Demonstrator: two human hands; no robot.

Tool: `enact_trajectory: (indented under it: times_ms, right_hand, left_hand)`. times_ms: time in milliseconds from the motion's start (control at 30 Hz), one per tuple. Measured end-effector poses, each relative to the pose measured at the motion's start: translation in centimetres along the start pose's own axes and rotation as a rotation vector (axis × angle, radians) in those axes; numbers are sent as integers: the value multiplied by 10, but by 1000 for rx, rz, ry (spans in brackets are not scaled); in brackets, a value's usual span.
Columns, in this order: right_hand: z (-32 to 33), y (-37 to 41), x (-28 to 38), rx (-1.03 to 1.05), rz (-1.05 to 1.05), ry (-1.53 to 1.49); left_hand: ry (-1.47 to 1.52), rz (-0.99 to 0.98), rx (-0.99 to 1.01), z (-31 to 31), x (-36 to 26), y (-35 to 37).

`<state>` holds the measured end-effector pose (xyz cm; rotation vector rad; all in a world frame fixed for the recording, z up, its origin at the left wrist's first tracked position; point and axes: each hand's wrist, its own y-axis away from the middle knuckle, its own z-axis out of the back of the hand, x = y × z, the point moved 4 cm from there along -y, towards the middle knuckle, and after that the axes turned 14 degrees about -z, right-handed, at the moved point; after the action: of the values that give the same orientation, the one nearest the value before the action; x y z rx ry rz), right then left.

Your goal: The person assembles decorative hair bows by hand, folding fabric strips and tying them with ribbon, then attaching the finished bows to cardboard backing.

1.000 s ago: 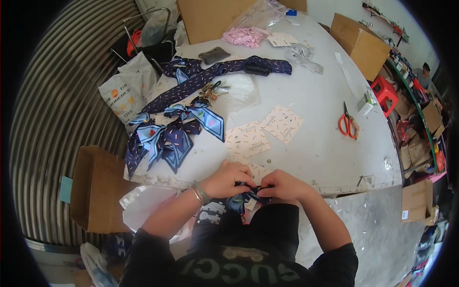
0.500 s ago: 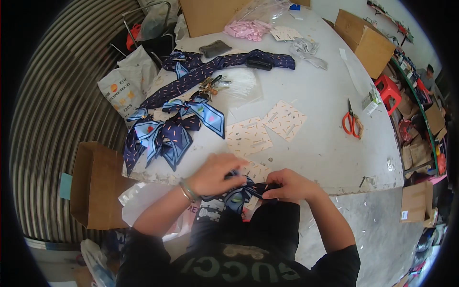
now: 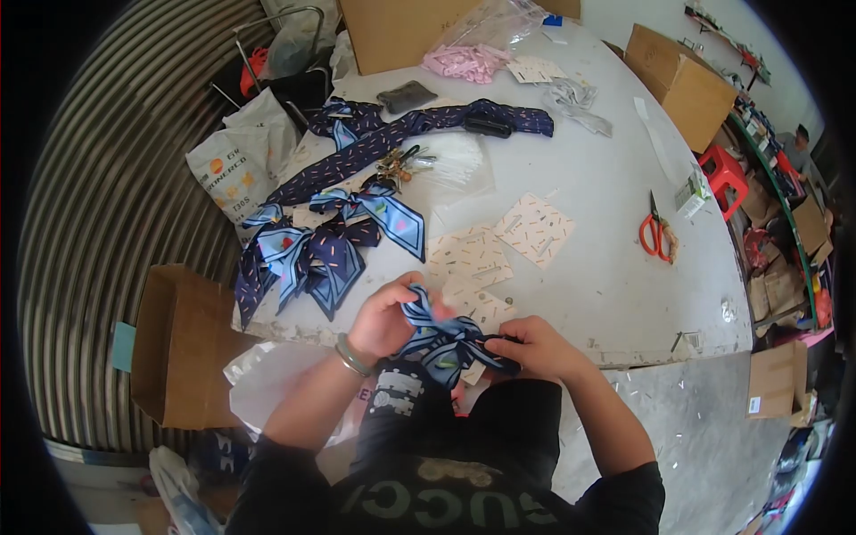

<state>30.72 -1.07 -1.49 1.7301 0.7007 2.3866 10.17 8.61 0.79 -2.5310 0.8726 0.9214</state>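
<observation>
Over my lap at the table's near edge is a blue patterned scarf tied into a bow (image 3: pixel 443 349). My left hand (image 3: pixel 389 314) grips its upper left part, and the fingertips are smeared by motion. My right hand (image 3: pixel 539 346) pinches the dark right end of the bow. Just beyond my hands lie printed patterned cards (image 3: pixel 470 256), one of them partly under the scarf. Farther left on the table is a pile of similar navy and light blue scarves (image 3: pixel 308 259), with a long navy strip (image 3: pixel 357 160) stretching behind it.
Orange-handled scissors (image 3: pixel 657 237) and a small box (image 3: pixel 693 193) lie on the right of the white table (image 3: pixel 588 294). Keys (image 3: pixel 399 165) rest on clear plastic bags (image 3: pixel 452 165). An open carton (image 3: pixel 183 348) stands at left, a red stool (image 3: pixel 725 178) at right. One person sits far right.
My left hand has drawn back a little to the left and lifted a light blue part of the bow. My right hand keeps its pinch, nearly in place.
</observation>
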Motion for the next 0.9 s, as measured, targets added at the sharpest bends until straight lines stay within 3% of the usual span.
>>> enact_trajectory:
  times_ms: [33, 133, 167, 267, 367, 467, 567, 667, 733, 767, 800, 867, 900]
  right_hand:
    - [-1, 0, 1, -8, -2, 3]
    - [-1, 9, 21, -302, 160, 485]
    - [-6, 8, 21, -352, 157, 563]
    - [-8, 4, 19, -471, 168, 757]
    - [-6, 1, 20, -467, 196, 847]
    - [1, 4, 19, -441, 201, 887]
    - [1, 9, 16, -407, 170, 895]
    - [2, 11, 16, -424, 146, 854]
    - [7, 15, 17, -481, 187, 758]
    - [14, 23, 20, -522, 236, 490]
    - [20, 37, 30, -553, 282, 220]
    - [23, 59, 34, -667, 353, -29]
    - [19, 71, 30, -761, 382, -7]
  left_hand:
    - [-81, -89, 151, 5, 2, -3]
    - [-901, -250, 274, 0, 15, 4]
    - [-919, -153, 292, 9, 27, 2]
    - [-1327, -290, 452, -4, 16, -1]
    - [-1437, -84, 500, -9, 9, 0]
    - [-1413, -192, 564, -5, 12, -1]
    - [-1469, -39, 575, -10, 9, -4]
    - [-1450, -101, 583, -2, 13, -6]
    - [-1238, 100, 457, -7, 1, -4]
    - [-1129, 194, 393, -7, -5, -5]
    - [-1055, 104, 361, -3, -9, -11]
    - [-900, -69, 290, 10, -15, -21]
    - [-860, -63, 135, 8, -16, -24]
